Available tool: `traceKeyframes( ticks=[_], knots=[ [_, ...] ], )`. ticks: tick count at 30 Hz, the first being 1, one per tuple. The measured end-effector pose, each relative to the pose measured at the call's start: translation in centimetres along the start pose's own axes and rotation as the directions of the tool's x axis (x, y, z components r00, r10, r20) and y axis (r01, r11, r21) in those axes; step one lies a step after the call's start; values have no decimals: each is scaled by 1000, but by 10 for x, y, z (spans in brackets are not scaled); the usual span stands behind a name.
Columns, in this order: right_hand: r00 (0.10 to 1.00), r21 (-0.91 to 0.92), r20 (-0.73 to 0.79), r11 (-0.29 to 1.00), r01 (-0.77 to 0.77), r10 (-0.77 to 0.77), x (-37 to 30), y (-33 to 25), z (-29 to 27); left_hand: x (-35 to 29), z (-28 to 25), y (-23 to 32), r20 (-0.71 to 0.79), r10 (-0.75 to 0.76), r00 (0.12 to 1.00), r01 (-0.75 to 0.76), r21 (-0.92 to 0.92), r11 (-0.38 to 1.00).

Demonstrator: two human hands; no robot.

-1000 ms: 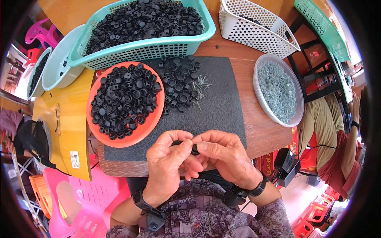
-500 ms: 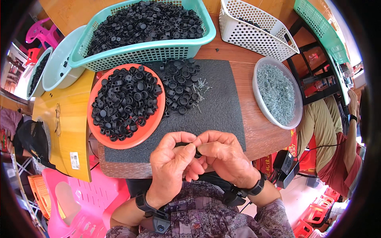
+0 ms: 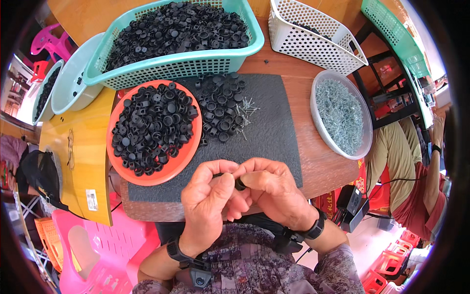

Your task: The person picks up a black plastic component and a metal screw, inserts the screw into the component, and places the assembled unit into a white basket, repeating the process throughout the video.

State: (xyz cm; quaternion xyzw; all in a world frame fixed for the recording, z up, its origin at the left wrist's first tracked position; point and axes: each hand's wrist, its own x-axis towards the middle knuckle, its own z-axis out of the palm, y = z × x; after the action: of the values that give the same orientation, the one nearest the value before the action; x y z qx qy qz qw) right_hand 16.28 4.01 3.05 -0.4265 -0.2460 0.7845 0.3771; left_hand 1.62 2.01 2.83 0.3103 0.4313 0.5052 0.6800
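Clearly, a small round black plastic piece (image 3: 240, 184) sits above the black textured mat (image 3: 274, 127), your right hand's (image 3: 281, 196) grip pinched shut on it, probably for fine control. Your left hand's (image 3: 205, 198) curled grip meets it; whether it holds anything, I can't tell.

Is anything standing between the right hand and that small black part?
Nothing visible does: the right hand touches the small black part directly. Whether the left hand touches it too, I cannot tell.

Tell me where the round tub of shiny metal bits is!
In the head view, the tub sits on the table, right of the dark mat and just below the white basket.
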Motion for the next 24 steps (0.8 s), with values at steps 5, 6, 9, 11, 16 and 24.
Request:
traceKeyframes(
  ticks=[5, 6, 9, 11, 16, 24],
  knots=[
    [991, 257, 131, 965, -50, 17, 2, 5, -2, -5, -12, 4, 48, 123, 991, -130, 208, 969],
    [990, 277, 139, 958, -75, 37, 3, 6, -2, -6, -13, 4, 48, 113, 992, -121, 225, 967],
    [985, 335, 167, 937, -104, 50, 3, 9, -3, -8, -15, 2, 69, 133, 989, -145, 213, 966],
    [985, 329, 154, 936, -121, 73, 2, 7, -2, -9, -16, 2, 66, 128, 990, -139, 211, 968],
    [985, 335, 142, 932, -141, 98, 1, 9, -1, -9, -12, 0, 10, 155, 988, -153, 220, 964],
    [988, 313, 110, 940, -135, 106, -1, 9, 3, -7, -18, -3, 57, 212, 976, -219, 359, 907]
  ],
)
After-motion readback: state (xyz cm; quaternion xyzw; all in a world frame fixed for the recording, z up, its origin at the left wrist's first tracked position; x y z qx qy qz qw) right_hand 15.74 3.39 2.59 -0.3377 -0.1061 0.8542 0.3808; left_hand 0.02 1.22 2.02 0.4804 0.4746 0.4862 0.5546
